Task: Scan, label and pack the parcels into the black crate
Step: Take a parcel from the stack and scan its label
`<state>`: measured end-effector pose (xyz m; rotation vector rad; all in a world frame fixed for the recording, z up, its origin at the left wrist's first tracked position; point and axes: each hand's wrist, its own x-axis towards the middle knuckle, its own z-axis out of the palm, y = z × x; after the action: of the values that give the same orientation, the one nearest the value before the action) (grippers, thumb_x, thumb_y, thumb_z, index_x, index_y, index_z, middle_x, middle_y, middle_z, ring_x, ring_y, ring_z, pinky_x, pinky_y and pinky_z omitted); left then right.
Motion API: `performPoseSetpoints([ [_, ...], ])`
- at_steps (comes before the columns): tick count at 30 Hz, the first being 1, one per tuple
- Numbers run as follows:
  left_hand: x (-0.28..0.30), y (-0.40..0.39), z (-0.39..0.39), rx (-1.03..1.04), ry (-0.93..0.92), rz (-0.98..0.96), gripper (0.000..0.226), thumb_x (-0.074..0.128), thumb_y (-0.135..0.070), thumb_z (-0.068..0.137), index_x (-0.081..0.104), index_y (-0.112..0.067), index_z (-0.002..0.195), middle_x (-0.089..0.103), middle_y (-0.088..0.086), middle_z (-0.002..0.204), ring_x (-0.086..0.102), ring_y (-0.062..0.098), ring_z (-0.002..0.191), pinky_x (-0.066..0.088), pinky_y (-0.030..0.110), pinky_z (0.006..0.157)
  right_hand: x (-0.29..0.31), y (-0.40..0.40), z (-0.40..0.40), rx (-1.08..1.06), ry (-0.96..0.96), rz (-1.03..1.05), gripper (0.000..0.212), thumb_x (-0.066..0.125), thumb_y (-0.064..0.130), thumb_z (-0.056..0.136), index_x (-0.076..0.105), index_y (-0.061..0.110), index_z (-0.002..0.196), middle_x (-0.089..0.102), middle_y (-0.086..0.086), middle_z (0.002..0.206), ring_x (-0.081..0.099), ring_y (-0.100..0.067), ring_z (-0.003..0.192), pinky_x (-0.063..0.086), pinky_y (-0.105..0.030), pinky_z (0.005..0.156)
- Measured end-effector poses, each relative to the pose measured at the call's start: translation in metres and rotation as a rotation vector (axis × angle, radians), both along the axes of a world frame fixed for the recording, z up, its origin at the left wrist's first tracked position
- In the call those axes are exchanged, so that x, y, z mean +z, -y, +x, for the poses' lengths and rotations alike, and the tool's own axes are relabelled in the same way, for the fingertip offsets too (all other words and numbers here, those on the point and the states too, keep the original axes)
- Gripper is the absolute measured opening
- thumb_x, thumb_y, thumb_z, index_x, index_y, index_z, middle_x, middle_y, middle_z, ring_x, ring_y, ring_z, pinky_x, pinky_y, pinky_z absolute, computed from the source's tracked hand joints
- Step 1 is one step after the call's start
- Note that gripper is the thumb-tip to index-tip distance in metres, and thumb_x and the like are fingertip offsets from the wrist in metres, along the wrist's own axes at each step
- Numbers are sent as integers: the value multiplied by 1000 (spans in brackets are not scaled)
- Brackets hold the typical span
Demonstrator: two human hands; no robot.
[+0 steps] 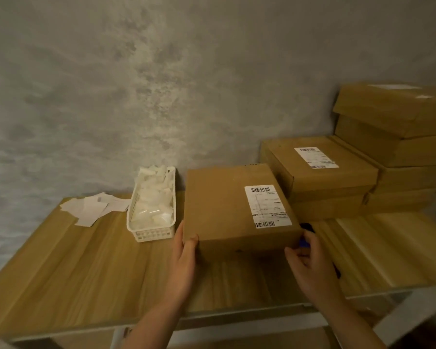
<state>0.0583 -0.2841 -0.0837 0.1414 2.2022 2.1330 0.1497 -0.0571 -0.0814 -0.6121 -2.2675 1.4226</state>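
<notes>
At centre frame, a flat brown cardboard parcel with a white barcode label (239, 210) sits on the light wooden tabletop (86, 260), held at its near edge between 2 hands. The left hand (185, 255) grips the near-left corner, thumb lying on top and fingers hidden along the side wall. The right hand (310, 260) is at the near-right corner with fingers curled; something small, dark and blue shows just past its fingertips, but what it is and whether the hand holds it cannot be told. The hands are apart, with the parcel's width between them.

The parcel looks like rigid corrugated board with crisp edges, so it should keep its shape under a side squeeze. Its matte surface should give decent friction, and its shallow depth suggests moderate weight, though the contents are unknown. Opposite side walls near the corners seem the safest hold, keeping palms off the label so the barcode stays readable.

At right, a stack of similar brown cardboard boxes (388, 152) stands against the grey wall. A white plastic basket filled with pale packets (152, 210) sits just left of the parcel, and loose white paper slips (91, 209) lie farther left. No black crate is in view.
</notes>
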Motion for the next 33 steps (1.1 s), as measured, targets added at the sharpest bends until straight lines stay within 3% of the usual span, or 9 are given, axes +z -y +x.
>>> performPoseSetpoints([
  [4,-21,5,5,-11,51,25,46,39,-36,105,31,-37,150,51,-13,136,50,0,115,41,22,94,-8,1,8,63,124,46,34,62,22,92,45,30,120,60,9,96,60,-4,85,41,-16,63],
  [6,-29,9,5,-15,93,69,44,41,-34,104,36,-39,148,55,-11,137,53,5,120,44,34,104,-15,0,12,92,154,42,31,61,20,93,47,30,118,60,14,97,59,1,86,41,-11,62],
  [9,-42,16,4,-10,107,31,53,49,-52,96,37,-43,147,54,-7,141,51,17,129,39,52,112,-17,-4,14,146,184,88,29,58,19,95,50,31,121,59,21,107,56,6,98,43,-8,69],
  [13,-48,21,2,-17,57,-72,76,49,-74,78,36,-40,145,50,-7,142,49,17,129,41,50,110,-20,-23,11,54,159,224,35,58,21,94,52,24,128,56,13,117,52,-5,110,40,-18,85],
  [18,-42,31,2,-71,-1,-36,68,49,-48,90,27,-30,152,42,-12,140,45,8,125,40,18,90,-17,-63,-6,-42,327,307,73,72,43,82,36,16,140,51,0,120,55,-21,106,48,-34,85],
  [21,-44,37,2,-78,-26,-19,65,41,-50,90,27,-34,152,40,-17,143,41,2,128,33,21,100,-40,-85,-22,56,454,412,117,68,84,49,29,28,144,51,2,135,54,-21,119,49,-42,97],
  [23,-44,37,3,-80,-26,-13,59,37,-51,90,29,-39,148,41,-23,139,42,-11,122,30,21,102,-59,-99,-33,69,540,466,128,64,87,41,23,25,146,47,-4,141,50,-24,124,46,-45,101],
  [26,-46,36,7,-82,-44,-39,54,36,-49,92,30,-42,145,41,-30,134,38,-29,112,30,14,97,-50,-93,-36,37,560,510,126,65,80,41,22,25,146,48,-8,139,50,-28,122,46,-46,99],
  [33,-53,38,2,-99,-65,-89,57,36,-56,99,29,-34,152,39,-18,146,37,-20,121,30,15,98,-18,-89,-25,23,533,407,87,79,61,50,47,21,120,62,-2,108,60,-17,90,56,-38,76],
])
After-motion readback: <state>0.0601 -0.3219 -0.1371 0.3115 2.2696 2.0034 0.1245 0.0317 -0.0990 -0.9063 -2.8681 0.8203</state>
